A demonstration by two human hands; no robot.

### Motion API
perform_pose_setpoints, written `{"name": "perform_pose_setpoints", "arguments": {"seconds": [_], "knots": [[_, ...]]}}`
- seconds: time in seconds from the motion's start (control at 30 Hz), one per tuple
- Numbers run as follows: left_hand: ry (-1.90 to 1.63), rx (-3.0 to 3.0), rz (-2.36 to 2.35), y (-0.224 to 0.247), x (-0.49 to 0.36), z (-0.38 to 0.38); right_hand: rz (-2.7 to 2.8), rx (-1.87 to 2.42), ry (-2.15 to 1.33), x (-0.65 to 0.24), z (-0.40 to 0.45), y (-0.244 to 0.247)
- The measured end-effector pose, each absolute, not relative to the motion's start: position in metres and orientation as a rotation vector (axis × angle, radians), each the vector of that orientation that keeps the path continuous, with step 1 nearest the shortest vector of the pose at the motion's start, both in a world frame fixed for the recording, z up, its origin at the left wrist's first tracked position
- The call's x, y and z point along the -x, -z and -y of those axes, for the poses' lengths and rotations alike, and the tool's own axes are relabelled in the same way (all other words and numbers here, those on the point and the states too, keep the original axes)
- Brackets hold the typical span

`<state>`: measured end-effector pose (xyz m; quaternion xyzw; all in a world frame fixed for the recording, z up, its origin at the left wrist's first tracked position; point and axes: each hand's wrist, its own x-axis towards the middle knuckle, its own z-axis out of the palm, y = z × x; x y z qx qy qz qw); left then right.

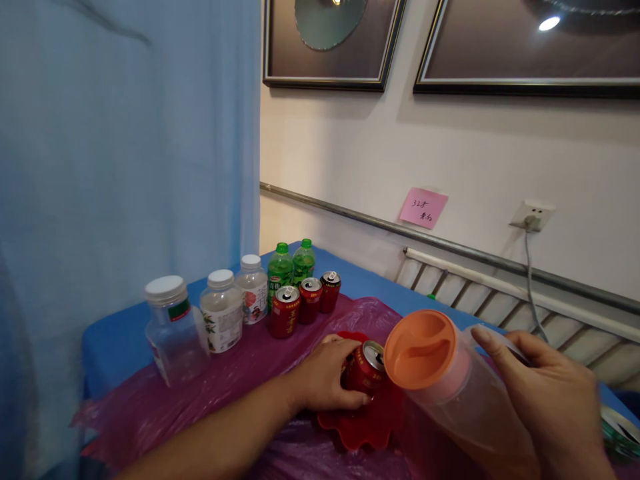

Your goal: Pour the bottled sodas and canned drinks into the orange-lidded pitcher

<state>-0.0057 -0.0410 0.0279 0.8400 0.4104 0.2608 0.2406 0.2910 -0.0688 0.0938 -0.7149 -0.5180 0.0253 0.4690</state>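
My left hand point(333, 373) is wrapped round a red drink can point(364, 372), which has an opened top and leans slightly to the right. Under the can lies a red scallop-edged dish point(353, 433). In my right hand point(555, 393) is the handle of a clear plastic pitcher point(475, 413) with an orange lid point(421, 348). The pitcher is tilted to the left, its lid close beside the can's top, and brownish liquid shows inside. Whether liquid is flowing between them I cannot tell.
Three more red cans point(285, 313) stand behind the dish, beside two green bottles point(281, 270). Clear white-capped jars point(221, 313) line the left. Purple plastic film point(225, 380) covers part of the blue table point(117, 330). A green can point(620, 430) sits at far right, near a metal rail point(480, 287).
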Motion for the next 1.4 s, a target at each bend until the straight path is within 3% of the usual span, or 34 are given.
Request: {"name": "perform_pose_setpoints", "arguments": {"seconds": [1.13, 1.4], "knots": [[-0.666, -2.276, -1.125, -0.032, 0.006, 0.043, 1.288, 1.695, -0.070, -0.290, 0.069, -0.094], [-0.716, -2.257, -1.114, -0.032, 0.006, 0.042, 1.271, 1.581, -0.231, -0.292, 0.060, -0.089]]}}
